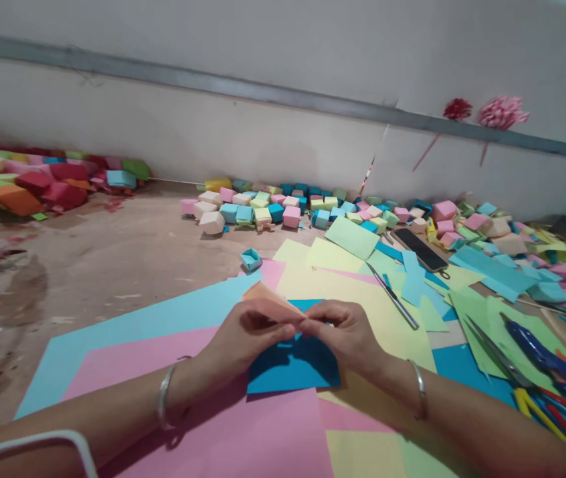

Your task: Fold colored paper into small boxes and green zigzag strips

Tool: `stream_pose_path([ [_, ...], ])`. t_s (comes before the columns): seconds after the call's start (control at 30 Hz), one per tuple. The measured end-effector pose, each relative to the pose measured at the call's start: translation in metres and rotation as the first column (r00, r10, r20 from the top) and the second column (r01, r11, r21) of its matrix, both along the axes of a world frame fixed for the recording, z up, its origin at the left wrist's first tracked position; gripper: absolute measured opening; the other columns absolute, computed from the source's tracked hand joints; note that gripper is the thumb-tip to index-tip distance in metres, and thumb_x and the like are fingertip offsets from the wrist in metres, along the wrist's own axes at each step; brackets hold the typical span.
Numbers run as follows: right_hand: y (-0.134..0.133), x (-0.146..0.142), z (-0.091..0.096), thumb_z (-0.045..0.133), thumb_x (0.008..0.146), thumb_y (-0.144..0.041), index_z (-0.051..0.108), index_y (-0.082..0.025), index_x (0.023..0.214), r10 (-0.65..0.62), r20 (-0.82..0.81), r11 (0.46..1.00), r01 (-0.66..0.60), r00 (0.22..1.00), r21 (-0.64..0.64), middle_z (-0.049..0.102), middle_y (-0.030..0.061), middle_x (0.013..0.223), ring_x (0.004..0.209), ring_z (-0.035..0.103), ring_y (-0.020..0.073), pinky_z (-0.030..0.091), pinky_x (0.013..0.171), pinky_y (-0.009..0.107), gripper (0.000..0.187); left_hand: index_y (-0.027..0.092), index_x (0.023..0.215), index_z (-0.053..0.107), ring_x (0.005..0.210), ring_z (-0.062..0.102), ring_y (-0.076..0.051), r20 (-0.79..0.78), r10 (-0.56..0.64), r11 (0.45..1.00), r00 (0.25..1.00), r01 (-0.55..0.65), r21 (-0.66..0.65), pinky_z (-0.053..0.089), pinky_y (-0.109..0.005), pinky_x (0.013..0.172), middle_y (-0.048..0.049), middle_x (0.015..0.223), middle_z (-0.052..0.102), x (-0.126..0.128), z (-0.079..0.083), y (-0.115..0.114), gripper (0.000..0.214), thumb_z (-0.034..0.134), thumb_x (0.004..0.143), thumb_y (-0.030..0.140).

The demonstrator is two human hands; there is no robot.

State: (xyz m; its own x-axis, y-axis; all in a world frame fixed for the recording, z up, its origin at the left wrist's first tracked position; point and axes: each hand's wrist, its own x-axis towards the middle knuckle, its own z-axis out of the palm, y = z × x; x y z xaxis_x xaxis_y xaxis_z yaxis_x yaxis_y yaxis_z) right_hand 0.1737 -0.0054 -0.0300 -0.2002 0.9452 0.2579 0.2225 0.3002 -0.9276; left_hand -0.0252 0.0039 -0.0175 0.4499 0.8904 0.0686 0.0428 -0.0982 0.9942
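Between both hands is a small piece of peach paper [265, 300], partly folded, its lower part hidden by fingers. My left hand [240, 335] grips its left side, with thumb and fingers closed. From the other side my right hand [343, 328] pinches the paper's right end, and the two thumbs nearly meet. Just below the hands a blue paper sheet [292, 372] lies on a large pink sheet [243, 431]. Beyond them sits a little open box of light blue paper [251, 259].
Many folded paper cubes [291, 216] line the wall, with bigger ones [66, 192] at left. On the right lie a craft knife [393, 297], a phone [419, 250], scissors [504, 355], a blue-handled tool [544, 352] and green paper sheets [479, 318].
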Motion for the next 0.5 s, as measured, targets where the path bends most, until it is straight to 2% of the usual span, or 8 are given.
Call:
stream_pose_path([
  [0.07, -0.002, -0.004, -0.006, 0.07, 0.082, -0.028, 0.076, -0.021, 0.077, 0.084, 0.02, 0.995, -0.085, 0.996, 0.044, 0.075, 0.0021, 0.075, 0.07, 0.069, 0.016, 0.056, 0.066, 0.026, 0.01, 0.018, 0.082, 0.077, 0.078, 0.068, -0.02, -0.011, 0.02, 0.999, 1.0, -0.02, 0.044, 0.057, -0.034, 0.069, -0.0087, 0.083, 0.075, 0.001, -0.004, -0.003, 0.018, 0.07, 0.084, 0.034],
  [0.13, -0.003, -0.006, -0.01, 0.066, 0.085, -0.027, 0.077, -0.022, 0.085, 0.124, 0.104, 0.977, -0.14, 0.987, 0.16, 0.075, 0.0032, 0.079, 0.073, 0.069, 0.0156, 0.056, 0.069, 0.027, 0.012, 0.019, 0.078, 0.077, 0.078, 0.068, -0.019, -0.043, 0.059, 0.988, 0.997, -0.052, 0.147, 0.056, -0.034, 0.07, -0.0076, 0.081, 0.074, 0.001, -0.005, -0.005, 0.02, 0.068, 0.085, 0.036],
  [0.2, -0.004, -0.007, -0.013, 0.063, 0.088, -0.027, 0.077, -0.022, 0.089, 0.099, 0.196, 0.953, -0.15, 0.975, 0.262, 0.074, 0.0036, 0.077, 0.07, 0.067, 0.0144, 0.054, 0.066, 0.026, 0.015, 0.019, 0.077, 0.076, 0.077, 0.067, -0.018, -0.06, 0.097, 0.961, 0.993, -0.077, 0.266, 0.056, -0.032, 0.07, -0.0074, 0.082, 0.074, 0.0, -0.005, -0.008, 0.023, 0.067, 0.086, 0.039],
  [0.27, -0.004, -0.007, -0.014, 0.063, 0.089, -0.027, 0.076, -0.021, 0.083, 0.059, 0.253, 0.939, -0.14, 0.966, 0.314, 0.07, 0.0026, 0.071, 0.064, 0.064, 0.0127, 0.051, 0.062, 0.023, 0.016, 0.019, 0.078, 0.074, 0.074, 0.066, -0.016, -0.06, 0.114, 0.933, 0.992, -0.086, 0.349, 0.056, -0.03, 0.067, -0.0077, 0.085, 0.074, 0.0, -0.004, -0.01, 0.025, 0.064, 0.088, 0.04],
  [0.33, -0.004, -0.007, -0.012, 0.063, 0.089, -0.026, 0.072, -0.019, 0.072, 0.041, 0.304, 0.934, -0.145, 0.952, 0.327, 0.065, 0.0004, 0.063, 0.058, 0.059, 0.0107, 0.047, 0.058, 0.022, 0.02, 0.018, 0.078, 0.073, 0.07, 0.065, -0.015, -0.065, 0.097, 0.931, 0.993, -0.068, 0.359, 0.056, -0.028, 0.063, -0.008, 0.085, 0.074, 0.0, -0.004, -0.013, 0.028, 0.06, 0.091, 0.038],
  [0.4, -0.004, -0.005, -0.006, 0.067, 0.085, -0.027, 0.067, -0.018, 0.066, 0.015, 0.345, 0.924, -0.145, 0.938, 0.353, 0.06, -0.0014, 0.058, 0.055, 0.055, 0.01, 0.043, 0.054, 0.021, 0.021, 0.017, 0.078, 0.072, 0.067, 0.066, -0.015, -0.068, 0.091, 0.952, 0.994, -0.067, 0.3, 0.056, -0.028, 0.06, -0.0087, 0.087, 0.074, 0.0, -0.005, -0.014, 0.027, 0.058, 0.092, 0.034],
  [0.5, -0.004, 0.001, 0.012, 0.071, 0.079, -0.028, 0.065, -0.017, 0.073, -0.012, 0.309, 0.906, -0.121, 0.951, 0.406, 0.061, 0.0003, 0.065, 0.059, 0.055, 0.0114, 0.043, 0.053, 0.022, 0.014, 0.017, 0.084, 0.07, 0.069, 0.069, -0.016, -0.065, 0.138, 0.96, 0.988, -0.117, 0.253, 0.058, -0.029, 0.061, -0.0078, 0.086, 0.075, 0.0, -0.007, -0.014, 0.015, 0.059, 0.09, 0.025],
])
